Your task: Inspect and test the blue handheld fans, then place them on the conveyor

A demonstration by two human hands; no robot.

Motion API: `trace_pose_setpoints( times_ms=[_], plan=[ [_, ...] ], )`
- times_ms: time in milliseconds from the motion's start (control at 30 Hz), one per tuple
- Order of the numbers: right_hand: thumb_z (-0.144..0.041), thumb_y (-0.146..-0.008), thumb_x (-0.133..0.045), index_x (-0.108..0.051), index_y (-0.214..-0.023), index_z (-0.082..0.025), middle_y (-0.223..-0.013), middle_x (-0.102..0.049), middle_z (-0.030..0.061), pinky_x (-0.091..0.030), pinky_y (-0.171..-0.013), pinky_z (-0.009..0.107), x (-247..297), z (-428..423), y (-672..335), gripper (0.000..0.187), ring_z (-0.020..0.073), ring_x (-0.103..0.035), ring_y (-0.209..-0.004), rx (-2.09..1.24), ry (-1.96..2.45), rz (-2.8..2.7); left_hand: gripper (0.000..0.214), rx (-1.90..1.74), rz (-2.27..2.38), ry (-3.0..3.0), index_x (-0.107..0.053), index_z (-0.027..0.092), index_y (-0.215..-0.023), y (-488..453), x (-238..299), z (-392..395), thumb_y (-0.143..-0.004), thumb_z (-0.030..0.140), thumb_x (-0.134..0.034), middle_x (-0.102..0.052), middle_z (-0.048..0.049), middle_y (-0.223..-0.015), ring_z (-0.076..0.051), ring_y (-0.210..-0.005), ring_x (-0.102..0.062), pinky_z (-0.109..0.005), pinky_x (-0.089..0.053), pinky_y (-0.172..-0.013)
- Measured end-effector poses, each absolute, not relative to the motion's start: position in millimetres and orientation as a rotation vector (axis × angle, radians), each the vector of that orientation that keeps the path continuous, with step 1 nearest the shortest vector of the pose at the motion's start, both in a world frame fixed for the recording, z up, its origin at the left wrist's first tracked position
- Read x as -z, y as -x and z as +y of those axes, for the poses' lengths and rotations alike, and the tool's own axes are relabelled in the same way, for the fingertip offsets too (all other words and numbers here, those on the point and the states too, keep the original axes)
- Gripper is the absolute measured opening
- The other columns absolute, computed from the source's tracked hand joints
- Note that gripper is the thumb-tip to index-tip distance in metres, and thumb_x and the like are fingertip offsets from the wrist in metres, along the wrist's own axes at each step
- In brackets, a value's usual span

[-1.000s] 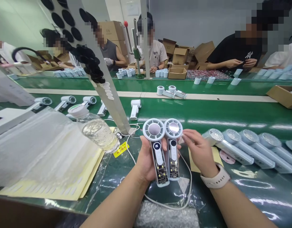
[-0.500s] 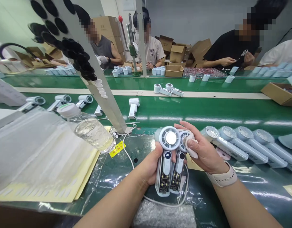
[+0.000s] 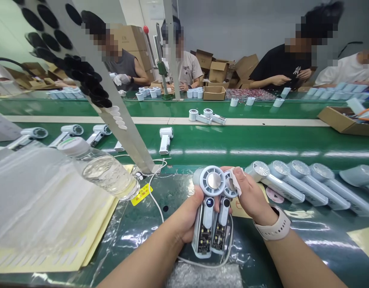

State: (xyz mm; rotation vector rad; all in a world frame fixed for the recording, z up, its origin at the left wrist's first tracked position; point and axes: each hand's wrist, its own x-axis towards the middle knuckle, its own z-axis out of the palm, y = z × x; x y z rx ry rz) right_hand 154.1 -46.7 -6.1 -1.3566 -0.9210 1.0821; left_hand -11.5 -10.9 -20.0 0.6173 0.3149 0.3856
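Since 1 second ago the right hand (image 3: 256,200) has come from beside the right fan (image 3: 223,216) onto its round head, bringing a white cloth (image 3: 237,182) over the rim's right side. The right fan and the left fan (image 3: 207,212), its display reading 20, are held up side by side over the middle of the worktop (image 3: 136,236), toward its near edge. The fingers of the left hand (image 3: 187,214) are wrapped around the pair; those of the right pinch the cloth against the right fan's head. A white cable (image 3: 209,266) loops beneath, and more fans (image 3: 307,184) lie in a row toward the worktop's far right corner. With 2 handles in 1 hand, hard pressure on the right fan could twist it loose or knock the heads together, and the cable might snag a handle. The left fingers are mostly hidden behind the handles, the right fingertips behind the fan head; the cable's end cannot be made out, and the near edge is largely cut off.
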Motion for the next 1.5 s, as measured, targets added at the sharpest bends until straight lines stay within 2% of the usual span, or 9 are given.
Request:
trace_pose_setpoints(
  times_ms=[167,400,533,767,1000,1133,1267,1400,1500],
  plan=[
    [-0.077,-0.087,-0.042,-0.071,-0.103,-0.023,-0.102,-0.076,0.0098,-0.054,-0.082,0.040,-1,-48,-171,0.064,0.0271,-0.070,-0.091,-0.699,1.374,-0.938,0.069,-0.281,0.300,-0.557,-0.063,0.013,-0.065,11,30,-9,-0.077,0.080,-0.050,-0.073,-0.0148,-0.088,-0.022,-0.078,-0.072,-0.030,-0.056,-0.069],
    [-0.068,-0.088,-0.055,-0.062,-0.135,-0.025,-0.133,-0.065,0.0113,-0.049,-0.098,0.046,-12,-58,-184,0.065,0.0312,-0.062,-0.118,-1.286,1.128,-1.434,0.068,-0.059,0.458,-0.557,-0.072,0.011,-0.098,9,39,-14,-0.076,0.074,-0.060,-0.071,-0.0103,-0.081,-0.022,-0.076,-0.071,-0.033,-0.056,-0.070],
    [-0.066,-0.075,-0.073,-0.062,-0.133,-0.022,-0.129,-0.064,0.0120,-0.051,-0.091,0.040,-12,-56,-195,0.074,0.0281,-0.063,-0.110,-1.516,1.034,-1.542,0.067,-0.010,0.384,-0.600,-0.069,0.010,-0.093,8,36,-18,-0.068,0.073,-0.070,-0.070,-0.0081,-0.080,-0.021,-0.073,-0.069,-0.032,-0.054,-0.067],
    [-0.058,-0.058,-0.088,-0.066,-0.114,-0.025,-0.095,-0.066,0.0012,-0.049,-0.070,0.029,-13,-54,-187,0.069,0.0170,-0.061,-0.078,-1.459,1.130,-1.457,0.064,-0.054,0.438,-0.588,-0.065,0.012,-0.080,5,39,-19,-0.071,0.076,-0.066,-0.060,-0.0022,-0.060,-0.023,-0.067,-0.069,-0.035,-0.054,-0.066],
    [-0.071,-0.081,-0.062,-0.068,-0.109,-0.022,-0.084,-0.067,0.0030,-0.049,-0.067,0.031,-14,-54,-174,0.057,0.0179,-0.061,-0.073,-1.257,1.214,-1.480,0.063,-0.093,0.468,-0.626,-0.063,0.013,-0.071,7,38,-18,-0.071,0.076,-0.065,-0.062,-0.0034,-0.062,-0.020,-0.065,-0.067,-0.032,-0.054,-0.064],
    [-0.068,-0.093,-0.046,-0.070,-0.111,-0.022,-0.100,-0.073,0.0084,-0.052,-0.079,0.038,-17,-59,-175,0.055,0.0227,-0.066,-0.086,-1.171,1.238,-1.527,0.063,-0.074,0.410,-0.630,-0.062,0.013,-0.071,8,43,-16,-0.072,0.076,-0.064,-0.066,-0.0056,-0.069,-0.021,-0.069,-0.069,-0.032,-0.054,-0.064],
    [-0.068,-0.091,-0.050,-0.070,-0.117,-0.022,-0.113,-0.073,0.0102,-0.050,-0.093,0.043,-17,-60,-184,0.056,0.0265,-0.067,-0.103,-1.224,1.189,-1.507,0.065,-0.066,0.338,-0.601,-0.067,0.012,-0.088,10,46,-14,-0.076,0.075,-0.060,-0.069,-0.0067,-0.073,-0.021,-0.071,-0.069,-0.034,-0.055,-0.070],
    [-0.067,-0.084,-0.061,-0.070,-0.113,-0.021,-0.095,-0.077,0.0069,-0.056,-0.073,0.034,-10,-53,-178,0.055,0.0219,-0.070,-0.082,-1.180,1.224,-1.038,0.071,-0.153,0.240,-0.643,-0.063,0.013,-0.066,12,33,-9,-0.071,0.083,-0.056,-0.070,-0.0105,-0.074,-0.023,-0.077,-0.069,-0.031,-0.054,-0.069],
    [-0.068,-0.082,-0.063,-0.071,-0.086,-0.020,-0.065,-0.071,0.0018,-0.051,-0.052,0.026,1,-47,-153,0.048,0.0162,-0.064,-0.057,-1.191,1.144,-0.723,0.076,-0.321,0.058,-0.656,-0.056,0.015,-0.057,13,17,-7,-0.060,0.091,-0.055,-0.070,-0.0133,-0.077,-0.026,-0.079,-0.068,-0.033,-0.053,-0.067]
  ],
)
